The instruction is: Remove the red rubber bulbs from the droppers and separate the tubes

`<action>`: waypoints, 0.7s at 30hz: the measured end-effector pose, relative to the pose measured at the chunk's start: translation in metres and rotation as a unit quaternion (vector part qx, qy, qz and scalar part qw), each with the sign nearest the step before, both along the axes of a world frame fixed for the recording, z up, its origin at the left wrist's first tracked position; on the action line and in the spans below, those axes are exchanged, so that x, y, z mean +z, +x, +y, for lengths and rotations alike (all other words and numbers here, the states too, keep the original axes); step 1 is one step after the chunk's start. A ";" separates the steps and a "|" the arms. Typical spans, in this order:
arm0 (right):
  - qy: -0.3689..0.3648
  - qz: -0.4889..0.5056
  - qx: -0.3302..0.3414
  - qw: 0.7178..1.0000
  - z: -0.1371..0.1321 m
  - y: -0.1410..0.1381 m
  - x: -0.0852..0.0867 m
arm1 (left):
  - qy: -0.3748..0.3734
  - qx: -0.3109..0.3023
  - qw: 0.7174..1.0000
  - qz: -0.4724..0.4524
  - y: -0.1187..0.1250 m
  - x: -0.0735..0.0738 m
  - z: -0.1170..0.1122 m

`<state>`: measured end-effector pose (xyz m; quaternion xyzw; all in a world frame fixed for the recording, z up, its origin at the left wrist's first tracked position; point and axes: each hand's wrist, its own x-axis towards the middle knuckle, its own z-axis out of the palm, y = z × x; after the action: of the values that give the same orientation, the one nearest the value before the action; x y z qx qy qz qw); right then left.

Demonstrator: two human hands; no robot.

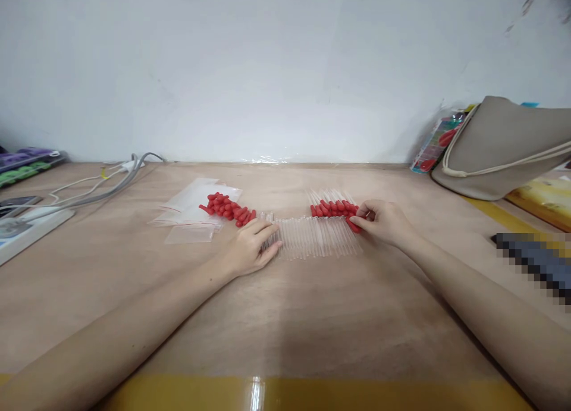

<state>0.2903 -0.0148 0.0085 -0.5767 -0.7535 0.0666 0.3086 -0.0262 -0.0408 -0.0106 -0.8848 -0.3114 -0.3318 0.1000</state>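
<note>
My left hand point(254, 247) lies over the left end of a row of clear thin tubes point(312, 235), thumb and fingers apart, touching the tubes. My right hand point(383, 220) pinches a red rubber bulb point(355, 227) at the right end of that row, between thumb and fingertips. Just behind the row lie several droppers with red bulbs point(332, 207) side by side, their clear stems point(328, 195) pointing toward the wall. A heap of loose red bulbs point(227, 207) sits behind my left hand, partly on clear plastic bags point(190, 215). My fingers hide some tube ends.
At the left are a white power strip point(35, 229), grey and white cables point(127, 172) and a tray of purple and green items point(29, 164). At the right are a beige bag point(504, 149), a bright package point(439, 140) and a pixelated dark object point(535, 262). Yellow tape point(334, 394) runs along the front edge.
</note>
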 end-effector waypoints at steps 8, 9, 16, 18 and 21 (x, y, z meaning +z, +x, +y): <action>0.032 -0.011 -0.101 0.994 0.011 0.014 0.000 | 0.012 -0.003 1.000 -0.011 -0.001 0.001 -0.001; 0.022 -0.012 -0.119 0.993 0.012 0.015 0.000 | 0.017 -0.002 1.000 -0.009 0.000 0.001 -0.002; -0.071 -0.024 -0.184 0.980 0.017 0.013 0.003 | 0.035 0.007 0.999 -0.004 0.001 0.006 -0.004; -0.094 -0.022 -0.198 0.975 0.023 0.016 0.001 | 0.036 0.009 0.999 -0.004 0.001 0.005 -0.004; -0.159 0.023 -0.213 0.964 0.035 0.023 -0.004 | 0.036 0.012 0.999 -0.004 0.001 0.005 -0.004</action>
<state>0.3135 0.0200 0.0049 -0.7641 -0.5852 0.1314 0.2375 -0.0253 -0.0450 -0.0061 -0.8755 -0.3104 -0.3447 0.1351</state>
